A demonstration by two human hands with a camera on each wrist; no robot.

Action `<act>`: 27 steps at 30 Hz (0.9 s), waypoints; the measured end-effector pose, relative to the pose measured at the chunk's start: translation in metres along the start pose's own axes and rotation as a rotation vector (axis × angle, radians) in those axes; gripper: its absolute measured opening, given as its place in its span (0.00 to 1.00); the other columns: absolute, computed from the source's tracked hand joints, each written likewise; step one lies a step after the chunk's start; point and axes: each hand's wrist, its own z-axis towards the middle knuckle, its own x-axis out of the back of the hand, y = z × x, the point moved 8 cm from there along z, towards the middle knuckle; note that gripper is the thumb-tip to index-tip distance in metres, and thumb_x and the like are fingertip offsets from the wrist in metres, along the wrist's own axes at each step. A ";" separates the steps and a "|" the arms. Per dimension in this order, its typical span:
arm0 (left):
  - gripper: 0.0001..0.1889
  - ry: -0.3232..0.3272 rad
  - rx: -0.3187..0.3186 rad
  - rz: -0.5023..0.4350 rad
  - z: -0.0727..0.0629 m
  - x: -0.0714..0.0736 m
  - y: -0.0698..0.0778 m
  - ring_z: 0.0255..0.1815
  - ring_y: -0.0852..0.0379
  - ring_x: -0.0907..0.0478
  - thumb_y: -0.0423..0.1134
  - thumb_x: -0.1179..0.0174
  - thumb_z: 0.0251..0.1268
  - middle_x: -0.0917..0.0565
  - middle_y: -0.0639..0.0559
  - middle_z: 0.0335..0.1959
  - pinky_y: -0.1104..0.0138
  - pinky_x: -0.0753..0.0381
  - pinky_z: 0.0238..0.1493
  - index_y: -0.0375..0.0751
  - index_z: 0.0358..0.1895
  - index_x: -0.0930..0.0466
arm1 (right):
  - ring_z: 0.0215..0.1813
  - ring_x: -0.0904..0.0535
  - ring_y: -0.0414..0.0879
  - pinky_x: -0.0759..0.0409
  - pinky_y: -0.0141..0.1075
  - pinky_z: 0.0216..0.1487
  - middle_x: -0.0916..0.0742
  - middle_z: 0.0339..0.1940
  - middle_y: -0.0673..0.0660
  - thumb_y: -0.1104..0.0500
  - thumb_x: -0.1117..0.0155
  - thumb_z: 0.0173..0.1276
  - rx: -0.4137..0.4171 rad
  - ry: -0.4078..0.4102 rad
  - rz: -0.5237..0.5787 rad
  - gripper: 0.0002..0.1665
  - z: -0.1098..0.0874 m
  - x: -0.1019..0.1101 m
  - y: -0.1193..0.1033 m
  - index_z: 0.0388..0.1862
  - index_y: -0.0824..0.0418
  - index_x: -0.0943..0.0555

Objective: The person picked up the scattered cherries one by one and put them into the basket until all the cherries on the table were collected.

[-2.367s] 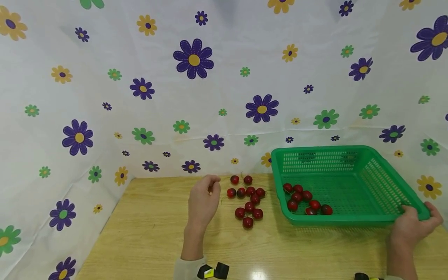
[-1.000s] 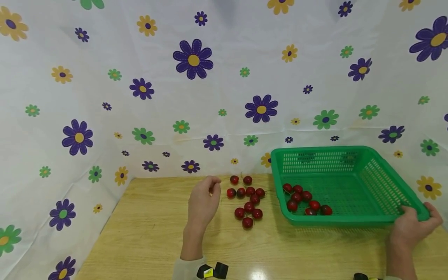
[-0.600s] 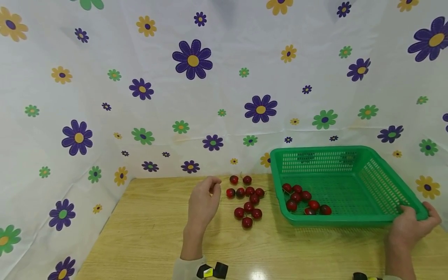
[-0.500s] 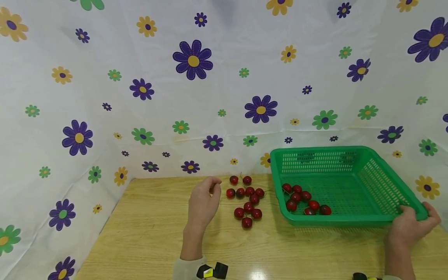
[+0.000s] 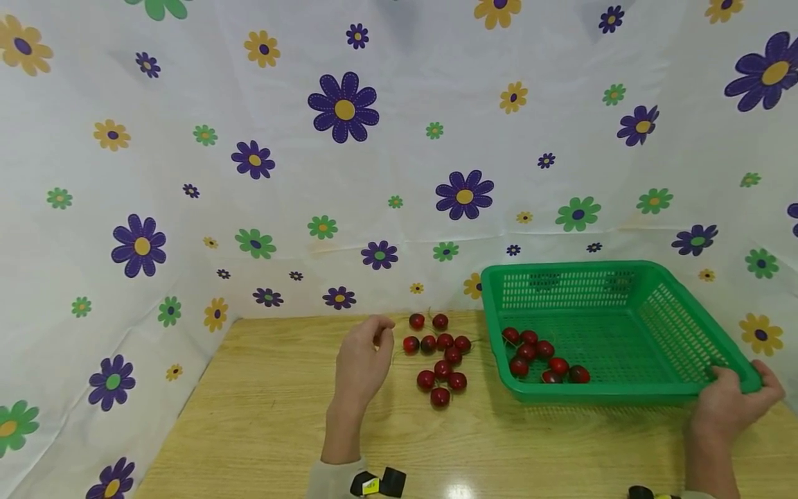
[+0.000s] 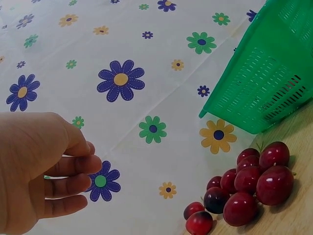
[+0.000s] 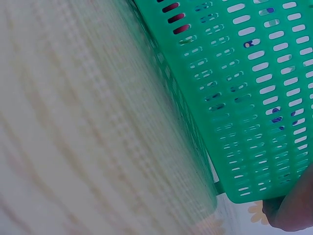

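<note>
My left hand (image 5: 363, 360) hovers over the table just left of a loose group of dark red cherries (image 5: 440, 397), some with stems. Its fingers are relaxed and slightly bent, with nothing in them, as the left wrist view of the hand (image 6: 44, 171) shows. To the right stands a green plastic basket (image 5: 611, 398) with slotted walls. Several more cherries (image 5: 558, 365) lie inside, gathered at its left end. My right hand (image 5: 729, 402) grips the basket's near right corner, thumb over the rim and fingers around the outside; the right wrist view catches only part of that hand (image 7: 296, 208).
A light wooden table (image 5: 262, 416) carries everything. White cloth (image 5: 399, 152) printed with purple, green and yellow flowers hangs behind it and along both sides. The basket's back edge stands close to the cloth. A dark wrist strap (image 5: 377, 482) sits on the left sleeve.
</note>
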 end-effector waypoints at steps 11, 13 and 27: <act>0.07 -0.014 0.030 0.006 0.000 -0.001 -0.004 0.33 0.57 0.25 0.33 0.45 0.70 0.18 0.53 0.32 0.64 0.22 0.36 0.41 0.43 0.16 | 0.65 0.40 0.34 0.42 0.17 0.57 0.38 0.69 0.44 0.67 0.54 0.73 -0.008 -0.007 0.031 0.29 0.001 0.000 0.000 0.68 0.44 0.40; 0.08 -0.021 0.032 0.006 0.001 -0.001 -0.005 0.33 0.57 0.25 0.32 0.45 0.71 0.18 0.53 0.32 0.64 0.22 0.36 0.40 0.43 0.16 | 0.65 0.41 0.34 0.42 0.17 0.57 0.38 0.69 0.44 0.67 0.54 0.73 -0.001 -0.003 0.030 0.29 0.001 0.000 -0.001 0.69 0.45 0.39; 0.08 -0.271 0.118 0.182 -0.004 -0.037 -0.037 0.38 0.51 0.21 0.34 0.43 0.69 0.17 0.47 0.40 0.62 0.20 0.33 0.38 0.47 0.17 | 0.65 0.42 0.34 0.43 0.17 0.58 0.40 0.73 0.45 0.65 0.54 0.74 -0.007 -0.015 0.000 0.30 -0.001 0.000 -0.002 0.71 0.45 0.42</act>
